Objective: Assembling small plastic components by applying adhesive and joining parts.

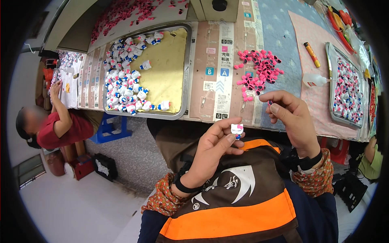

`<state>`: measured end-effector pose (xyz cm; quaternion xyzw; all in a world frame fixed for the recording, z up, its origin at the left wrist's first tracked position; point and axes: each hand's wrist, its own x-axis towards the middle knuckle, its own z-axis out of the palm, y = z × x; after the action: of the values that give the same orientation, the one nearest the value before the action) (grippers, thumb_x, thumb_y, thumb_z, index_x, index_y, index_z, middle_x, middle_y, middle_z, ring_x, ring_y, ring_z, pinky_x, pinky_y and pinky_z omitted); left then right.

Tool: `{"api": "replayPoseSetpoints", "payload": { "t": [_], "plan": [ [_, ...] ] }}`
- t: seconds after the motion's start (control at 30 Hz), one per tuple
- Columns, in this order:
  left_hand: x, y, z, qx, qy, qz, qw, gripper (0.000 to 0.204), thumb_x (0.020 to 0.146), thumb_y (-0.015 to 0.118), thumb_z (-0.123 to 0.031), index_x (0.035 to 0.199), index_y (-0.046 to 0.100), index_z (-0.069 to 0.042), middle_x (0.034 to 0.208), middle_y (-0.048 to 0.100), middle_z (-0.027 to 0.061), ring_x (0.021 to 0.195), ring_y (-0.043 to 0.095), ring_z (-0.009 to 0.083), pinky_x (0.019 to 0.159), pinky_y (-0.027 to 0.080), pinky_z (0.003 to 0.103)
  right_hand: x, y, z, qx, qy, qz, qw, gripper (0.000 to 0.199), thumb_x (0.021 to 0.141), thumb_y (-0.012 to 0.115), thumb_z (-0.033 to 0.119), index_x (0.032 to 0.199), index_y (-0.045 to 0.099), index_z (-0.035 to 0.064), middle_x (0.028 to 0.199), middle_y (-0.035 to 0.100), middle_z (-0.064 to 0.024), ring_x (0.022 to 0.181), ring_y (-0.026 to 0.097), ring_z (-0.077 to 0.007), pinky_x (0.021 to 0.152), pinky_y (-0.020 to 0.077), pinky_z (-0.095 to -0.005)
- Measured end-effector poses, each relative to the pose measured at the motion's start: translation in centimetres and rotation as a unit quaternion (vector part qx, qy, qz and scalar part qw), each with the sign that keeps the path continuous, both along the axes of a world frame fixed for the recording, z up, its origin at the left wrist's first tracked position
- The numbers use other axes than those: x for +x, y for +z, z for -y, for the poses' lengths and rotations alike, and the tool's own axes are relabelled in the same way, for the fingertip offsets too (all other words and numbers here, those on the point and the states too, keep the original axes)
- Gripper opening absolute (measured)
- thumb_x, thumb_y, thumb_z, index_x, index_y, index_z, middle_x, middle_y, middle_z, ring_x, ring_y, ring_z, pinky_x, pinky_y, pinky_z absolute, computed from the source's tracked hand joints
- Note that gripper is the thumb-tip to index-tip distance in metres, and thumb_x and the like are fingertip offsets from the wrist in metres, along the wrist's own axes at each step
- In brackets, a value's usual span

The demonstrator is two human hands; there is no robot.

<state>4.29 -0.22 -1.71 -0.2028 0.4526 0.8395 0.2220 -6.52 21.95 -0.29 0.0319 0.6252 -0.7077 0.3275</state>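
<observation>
left hand point(210, 148) pinches small white cat toy point(237, 129) with pink bow, held up over lap. right hand point(293, 117) close beside it, fingers pinched on tiny pink piece point(270, 102). pile of pink bows point(259, 73) on table point(283, 36) just behind. metal tray point(184, 69) of same white toys at left.

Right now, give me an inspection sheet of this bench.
Surface: table covered with flattened cardboard and cloth sheets.
Job's things: small white figure pinched in left hand; tiny pink piece in right hand; pile of pink pieces.
Clutter: metal tray of white figures; second tray at right; squeeze bottle; orange lighter.
Grippers: both hands pinching.
Cables: nothing seen.
Surroundings: a person in red working at left.
</observation>
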Motion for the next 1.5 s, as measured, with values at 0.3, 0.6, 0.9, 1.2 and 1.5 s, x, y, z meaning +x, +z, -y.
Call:
{"api": "replayPoseSetpoints", "payload": {
  "t": [0.3, 0.6, 0.9, 1.2, 1.5],
  "plan": [
    [0.0, 0.0, -1.1, -0.018, 0.022, -0.017, 0.999, 0.041, 0.1, 0.056, -0.007, 0.139, 0.046, -0.002, 0.113, 0.062, 0.0109, 0.096, 0.067, 0.015, 0.083, 0.059, 0.029, 3.1, 1.5, 0.5, 0.059, -0.029, -0.152, 0.986, 0.015, 0.089, 0.064, 0.001, 0.104, 0.065, 0.0003, 0.094, 0.059, -0.0012, 0.087, 0.055, -0.0058, 0.077, 0.0451, -0.0229],
    [0.3, -0.2, -1.9, -0.022, 0.012, -0.055, 0.998, 0.038, 0.1, 0.058, -0.007, 0.136, 0.048, 0.0, 0.114, 0.061, 0.0086, 0.1, 0.064, 0.0138, 0.086, 0.058, 0.029, 5.0, 1.1, 1.2, 0.054, 0.064, -0.232, 0.969, 0.011, 0.085, 0.066, -0.001, 0.095, 0.064, 0.0007, 0.09, 0.064, -0.0075, 0.08, 0.062, -0.0154, 0.07, 0.0492, -0.0283],
    [0.7, 0.2, -2.7, -0.084, 0.0, -0.1, 0.991, 0.039, 0.098, 0.056, -0.001, 0.136, 0.048, 0.003, 0.111, 0.062, 0.0108, 0.096, 0.065, 0.0139, 0.087, 0.056, 0.027, 5.3, 0.6, 1.4, 0.044, 0.052, -0.251, 0.966, 0.012, 0.082, 0.067, -0.003, 0.091, 0.061, 0.0011, 0.086, 0.061, -0.0087, 0.077, 0.063, -0.019, 0.068, 0.0495, -0.0302],
    [1.1, -0.1, -2.7, -0.085, -0.014, -0.125, 0.988, 0.038, 0.099, 0.055, 0.002, 0.137, 0.047, 0.003, 0.118, 0.062, 0.0109, 0.107, 0.063, 0.0137, 0.094, 0.054, 0.028, 5.4, -0.1, 1.4, 0.075, 0.041, -0.288, 0.954, 0.014, 0.078, 0.068, -0.004, 0.084, 0.057, 0.0016, 0.079, 0.057, -0.0088, 0.069, 0.059, -0.0217, 0.06, 0.0453, -0.0321],
    [1.2, 0.0, -3.2, -0.078, -0.001, -0.119, 0.99, 0.036, 0.098, 0.055, 0.002, 0.133, 0.048, 0.005, 0.118, 0.061, 0.0126, 0.108, 0.062, 0.0162, 0.094, 0.054, 0.031, 5.7, -0.4, 1.5, 0.088, 0.032, -0.309, 0.946, 0.015, 0.075, 0.068, -0.004, 0.081, 0.055, 0.002, 0.076, 0.055, -0.0095, 0.066, 0.058, -0.0245, 0.058, 0.044, -0.0344]
  ]
}}
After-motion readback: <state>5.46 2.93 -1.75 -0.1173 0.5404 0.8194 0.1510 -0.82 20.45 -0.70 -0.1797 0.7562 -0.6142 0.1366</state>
